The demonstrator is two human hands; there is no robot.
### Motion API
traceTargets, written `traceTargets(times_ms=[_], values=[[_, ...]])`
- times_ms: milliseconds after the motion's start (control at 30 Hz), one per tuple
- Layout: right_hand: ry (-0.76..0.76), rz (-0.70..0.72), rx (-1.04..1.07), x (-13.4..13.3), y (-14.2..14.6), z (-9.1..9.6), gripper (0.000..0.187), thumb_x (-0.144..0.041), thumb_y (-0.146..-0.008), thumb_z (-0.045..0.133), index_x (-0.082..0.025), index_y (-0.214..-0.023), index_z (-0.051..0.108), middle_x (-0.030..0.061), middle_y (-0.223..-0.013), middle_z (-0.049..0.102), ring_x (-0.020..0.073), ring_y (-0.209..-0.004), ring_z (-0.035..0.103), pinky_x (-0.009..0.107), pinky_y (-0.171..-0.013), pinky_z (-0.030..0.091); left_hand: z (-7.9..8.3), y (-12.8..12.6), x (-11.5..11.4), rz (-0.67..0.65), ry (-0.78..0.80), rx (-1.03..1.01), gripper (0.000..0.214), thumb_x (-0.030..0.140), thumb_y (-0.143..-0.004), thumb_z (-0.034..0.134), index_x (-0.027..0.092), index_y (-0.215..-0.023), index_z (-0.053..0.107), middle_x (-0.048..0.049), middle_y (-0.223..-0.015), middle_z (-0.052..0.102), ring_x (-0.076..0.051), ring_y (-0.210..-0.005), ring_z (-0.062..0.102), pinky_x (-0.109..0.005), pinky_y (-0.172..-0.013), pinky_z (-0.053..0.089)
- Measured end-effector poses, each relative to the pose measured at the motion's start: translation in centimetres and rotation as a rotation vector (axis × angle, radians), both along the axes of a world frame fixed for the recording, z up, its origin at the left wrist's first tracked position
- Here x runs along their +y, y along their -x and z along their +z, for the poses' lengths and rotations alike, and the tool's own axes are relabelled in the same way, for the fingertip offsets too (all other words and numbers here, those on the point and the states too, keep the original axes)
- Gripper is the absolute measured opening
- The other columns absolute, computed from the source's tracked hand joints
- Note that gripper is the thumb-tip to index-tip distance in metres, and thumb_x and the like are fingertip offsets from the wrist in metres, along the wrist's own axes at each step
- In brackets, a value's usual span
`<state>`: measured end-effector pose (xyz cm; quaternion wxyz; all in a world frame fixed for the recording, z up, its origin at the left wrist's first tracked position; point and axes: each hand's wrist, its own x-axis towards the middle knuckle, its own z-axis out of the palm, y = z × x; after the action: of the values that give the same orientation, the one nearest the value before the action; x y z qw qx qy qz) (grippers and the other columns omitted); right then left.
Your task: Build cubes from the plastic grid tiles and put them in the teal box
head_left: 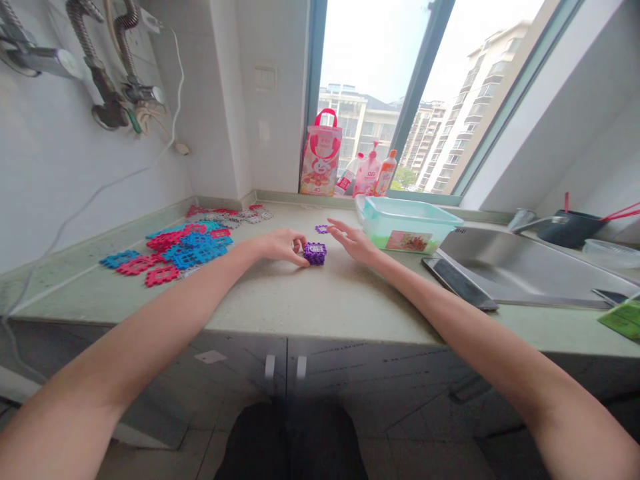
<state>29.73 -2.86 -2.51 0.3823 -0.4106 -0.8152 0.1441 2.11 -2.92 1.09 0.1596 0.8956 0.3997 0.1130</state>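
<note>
Left hand (280, 245) on the purple cube (315, 253).
Its fingers close on the cube's left side; right hand (356, 241) is open just right of it, near a loose purple tile (323, 229).

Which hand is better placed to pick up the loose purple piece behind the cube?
Right. The right hand is open, its fingertips right beside the loose purple piece. The left hand is occupied, touching the purple cube on the counter.

Bare countertop (300, 300) lies open in front; tiles (175, 250) crowd left, tub (407, 227) and sink (525, 273) block right.
</note>
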Motion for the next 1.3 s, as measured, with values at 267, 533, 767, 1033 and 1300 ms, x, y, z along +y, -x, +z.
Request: traceTargets(times_ms=[267, 533, 767, 1033, 1300], values=[[-0.132, -0.198, -0.301, 4.2, 0.6, -1.3, 0.063, -0.034, -0.097, 0.064, -0.018, -0.157, 0.054, 0.0149, -0.159, 0.056, 0.0303, -0.150, 0.049, 0.049, -0.126, 0.036, -0.3, -0.2, -0.2, -0.034, -0.028, -0.011, 0.048, 0.060, -0.068, 0.081, 0.022, -0.096, 0.070, -0.0018, -0.092, 0.073, -0.019, -0.078, 0.064, -0.030, -0.068, 0.040], [-0.006, -0.123, -0.364, 3.0, 0.5, -1.5, 0.030, -0.023, -0.099, 0.060, -0.020, -0.126, 0.071, 0.0143, -0.146, 0.068, 0.0287, -0.144, 0.057, 0.050, -0.123, 0.041, -0.2, -0.2, -0.3, -0.050, -0.034, -0.013, 0.046, 0.060, -0.071, 0.078, 0.022, -0.097, 0.070, -0.0012, -0.088, 0.073, -0.018, -0.075, 0.063, -0.029, -0.067, 0.040], [-0.046, 0.012, -0.287, -0.3, -0.9, -1.6, 0.017, -0.023, -0.098, 0.065, -0.022, -0.115, 0.070, 0.0111, -0.130, 0.076, 0.0240, -0.120, 0.072, 0.043, -0.108, 0.052, -0.5, 0.0, 0.2, -0.043, -0.023, -0.025, 0.047, 0.059, -0.070, 0.079, 0.022, -0.099, 0.072, -0.0013, -0.089, 0.072, -0.018, -0.076, 0.063, -0.029, -0.066, 0.038], [-0.115, -0.142, 0.024, -1.6, -0.9, 0.4, 0.036, -0.047, -0.091, 0.079, -0.021, -0.115, 0.072, 0.0096, -0.108, 0.079, 0.0228, -0.094, 0.075, 0.039, -0.085, 0.059, -0.1, -0.7, -0.8, -0.039, -0.034, -0.024, 0.045, 0.058, -0.072, 0.077, 0.022, -0.098, 0.070, -0.0018, -0.090, 0.072, -0.019, -0.077, 0.063, -0.029, -0.067, 0.039], [-0.190, 0.063, -0.034, -5.2, 1.7, 1.8, 0.035, -0.056, -0.093, 0.076, -0.024, -0.107, 0.074, 0.0079, -0.109, 0.074, 0.0223, -0.099, 0.070, 0.038, -0.091, 0.057, -0.1, -1.2, -1.4, -0.053, -0.019, -0.039, 0.042, 0.056, -0.074, 0.077, 0.023, -0.100, 0.070, 0.0010, -0.083, 0.068, -0.017, -0.072, 0.059, -0.029, -0.064, 0.036]])
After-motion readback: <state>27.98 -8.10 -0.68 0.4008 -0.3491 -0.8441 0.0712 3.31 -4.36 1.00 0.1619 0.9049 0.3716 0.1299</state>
